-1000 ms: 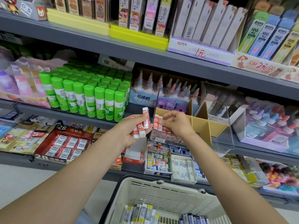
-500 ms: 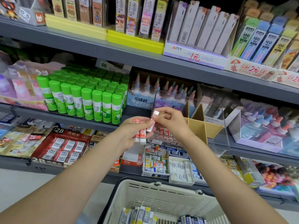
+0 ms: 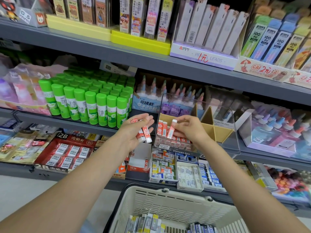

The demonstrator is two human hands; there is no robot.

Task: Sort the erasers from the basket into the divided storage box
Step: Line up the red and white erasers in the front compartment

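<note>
Red-and-white sleeved erasers fill both hands. The left hand [image 3: 134,132] curls its grip round a small bunch of erasers [image 3: 143,133], held in front of the shelf edge beside the green glue sticks [image 3: 94,105]. To the right of that grip, the right hand [image 3: 188,130] pinches a single eraser [image 3: 171,130] between thumb and fingertips, tilted, its lower end inside the front left compartment of the clear storage box [image 3: 234,132]. Just left of that pinch, more erasers [image 3: 162,130] stand upright in the same compartment; tan dividers [image 3: 208,130] lie behind the hand. Below both grips, near the person, the cream basket [image 3: 170,199] holds further wrapped erasers [image 3: 144,224], grey and yellow, with a darker bundle on the right.
</note>
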